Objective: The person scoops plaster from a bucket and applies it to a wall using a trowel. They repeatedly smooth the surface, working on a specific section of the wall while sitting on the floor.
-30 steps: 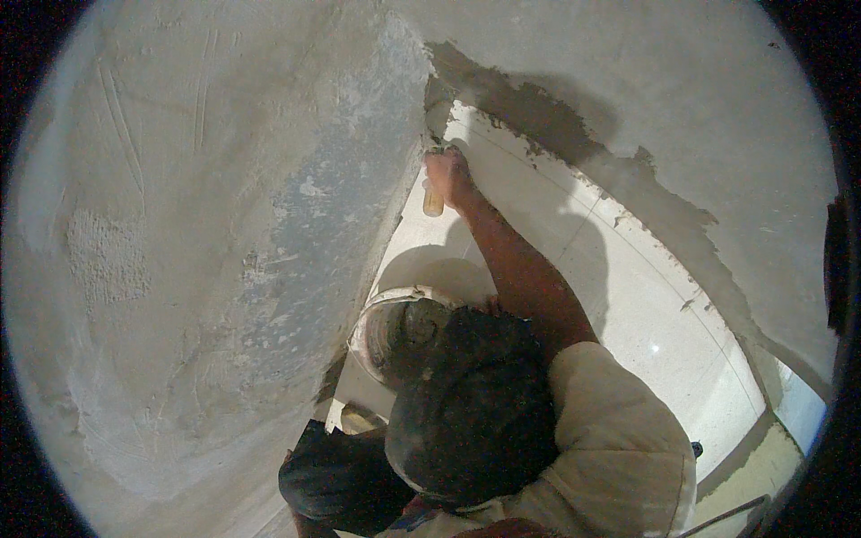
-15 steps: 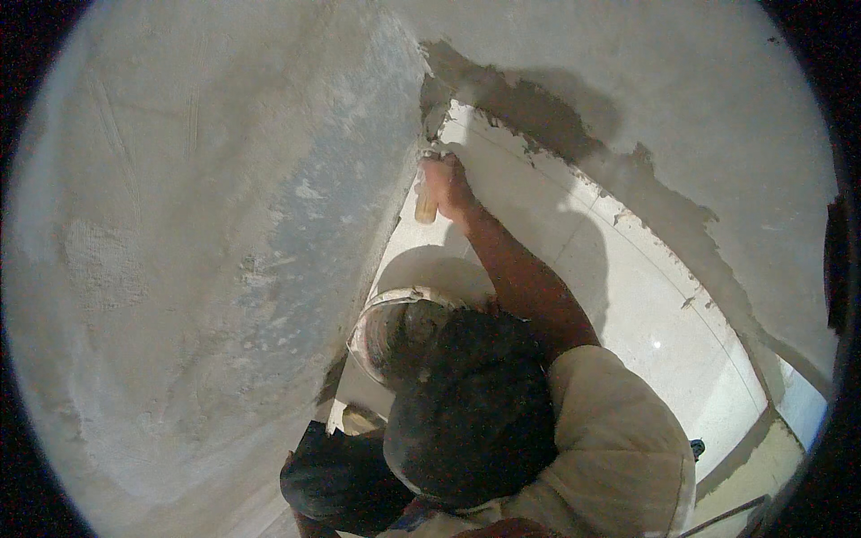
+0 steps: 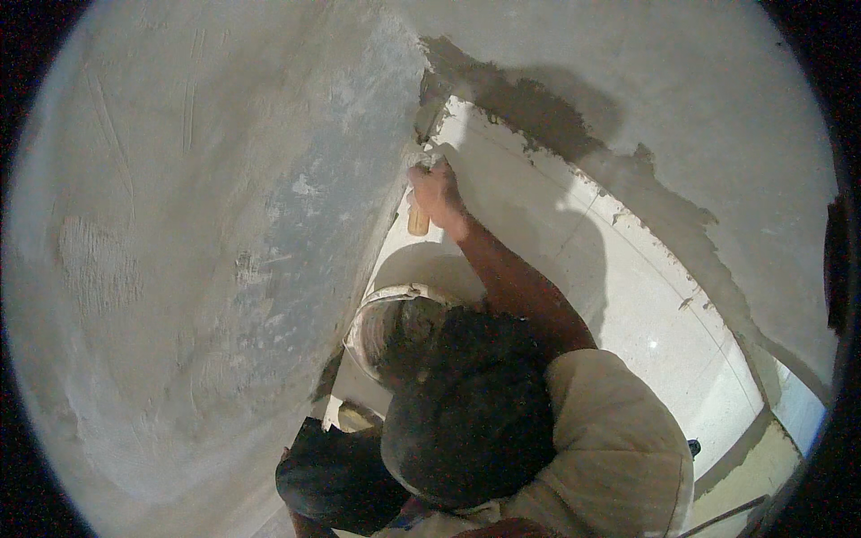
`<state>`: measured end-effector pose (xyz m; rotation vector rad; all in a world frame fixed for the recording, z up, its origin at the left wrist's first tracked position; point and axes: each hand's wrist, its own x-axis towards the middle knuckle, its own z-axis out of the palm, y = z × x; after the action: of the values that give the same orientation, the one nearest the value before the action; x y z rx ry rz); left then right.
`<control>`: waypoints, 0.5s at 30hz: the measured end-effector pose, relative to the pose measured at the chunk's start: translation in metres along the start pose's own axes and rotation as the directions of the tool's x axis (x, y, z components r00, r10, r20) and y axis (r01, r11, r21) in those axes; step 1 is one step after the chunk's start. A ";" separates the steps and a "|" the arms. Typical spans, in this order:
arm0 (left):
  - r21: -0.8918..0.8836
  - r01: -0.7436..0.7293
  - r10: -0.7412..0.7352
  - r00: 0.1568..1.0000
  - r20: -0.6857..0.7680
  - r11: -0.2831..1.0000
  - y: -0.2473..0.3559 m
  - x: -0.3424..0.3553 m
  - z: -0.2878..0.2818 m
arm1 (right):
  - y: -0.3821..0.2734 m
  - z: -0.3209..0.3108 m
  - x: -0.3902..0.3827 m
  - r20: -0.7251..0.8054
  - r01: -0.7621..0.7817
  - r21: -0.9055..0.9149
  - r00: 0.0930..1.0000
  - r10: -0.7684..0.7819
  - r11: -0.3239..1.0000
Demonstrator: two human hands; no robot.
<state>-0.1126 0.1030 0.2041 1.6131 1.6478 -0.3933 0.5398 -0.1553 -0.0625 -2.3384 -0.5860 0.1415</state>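
Note:
My right hand (image 3: 436,193) is closed around a wooden-handled trowel (image 3: 418,221), held at the narrow far end of a white tiled surface (image 3: 529,238). The pale handle sticks out below my fist toward me. The trowel's metal part is mostly hidden by my fingers and smeared with grey. Right beside it on the left is the grey plastered wall (image 3: 296,215). Between my arm and this wall stands a bucket (image 3: 363,336) with a whitish, crusted rim, partly covered by a dark rounded shape (image 3: 471,403). I do not see my left hand.
Wet, dark mortar (image 3: 547,108) runs in a ragged band along the far edge of the white surface. A small yellowish object (image 3: 359,416) lies by the bucket, near my dark-clothed knee (image 3: 336,480). A pale blue panel (image 3: 798,408) shows at the far right.
My right hand has shifted slightly left and toward me with the trowel, close along the grey wall. The bucket stays in place.

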 end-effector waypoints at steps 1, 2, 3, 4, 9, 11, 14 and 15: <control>0.007 -0.013 0.012 1.000 0.014 1.000 0.007 0.007 0.001 | 0.020 0.021 0.008 -0.038 -0.177 0.325 0.979 0.199 0.929; 0.020 -0.033 0.032 0.999 0.042 0.999 0.018 0.021 0.005 | 0.046 0.035 0.020 -0.026 -0.299 0.613 0.917 0.398 0.731; 0.020 -0.034 0.033 0.999 0.040 0.999 0.017 0.020 0.005 | 0.047 0.038 0.023 -0.015 -0.298 0.684 0.907 0.422 0.666; 0.018 -0.037 0.036 0.999 0.039 0.999 0.016 0.020 0.005 | 0.049 0.040 0.025 -0.008 -0.292 0.749 0.894 0.449 0.595; -0.005 0.004 -0.004 1.000 -0.004 1.000 -0.005 -0.004 -0.001 | -0.035 -0.013 -0.014 0.071 -0.275 0.833 0.914 0.400 0.480; -0.014 0.005 -0.005 1.000 -0.007 1.000 -0.007 -0.007 -0.001 | -0.022 0.018 -0.025 0.000 -0.189 0.754 0.958 0.287 0.629; -0.007 -0.012 0.012 1.000 0.009 1.000 0.001 -0.002 -0.001 | 0.021 0.072 -0.036 -0.142 -0.038 0.695 0.972 0.189 0.718; 0.001 -0.030 0.030 0.999 0.027 1.000 0.009 0.006 0.000 | 0.043 0.086 -0.033 -0.207 0.013 0.681 0.962 0.176 0.732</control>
<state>-0.1034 0.1084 0.2026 1.6251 1.6011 -0.3993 0.5044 -0.1449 -0.1567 -1.6193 -0.2312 0.0693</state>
